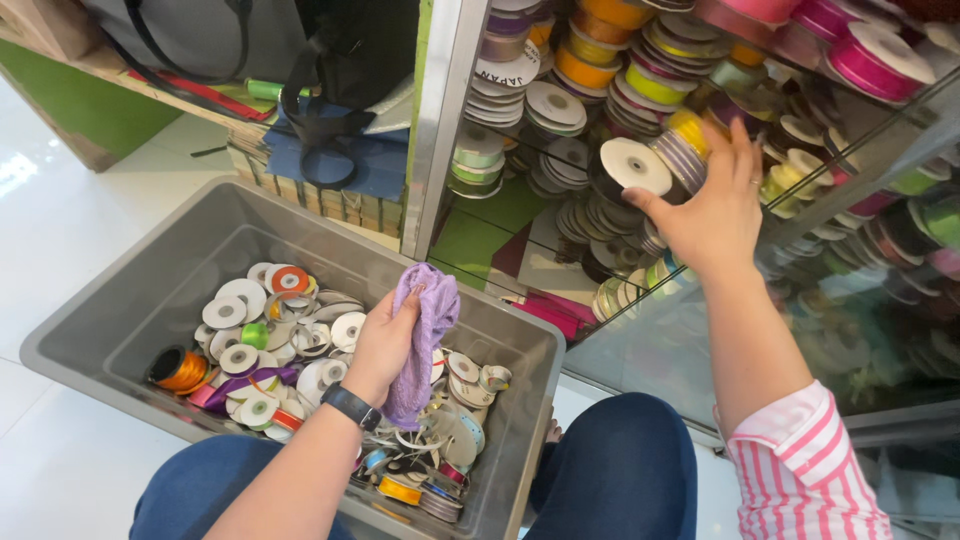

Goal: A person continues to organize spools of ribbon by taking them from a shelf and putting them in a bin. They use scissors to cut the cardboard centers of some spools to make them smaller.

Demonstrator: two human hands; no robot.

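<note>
Ribbon spools sorted between grey bin (130,320) and glass shelf (860,130).
Above the bin, left hand (385,340) is clenched on a purple cloth (425,335); right of the bin, right hand (712,215) pinches a white-faced spool (637,165). Advise seating it flat, upright.

The cloth (428,330) at the lower centre is soft, fuzzy lilac fabric. The bin (130,300) is matt grey plastic. The spools (560,105) carry glossy satin ribbon on matt paper-like discs. The floor (60,220) is glossy white.

Round white labels (637,165) on shelved ribbon spools (585,60)
</note>
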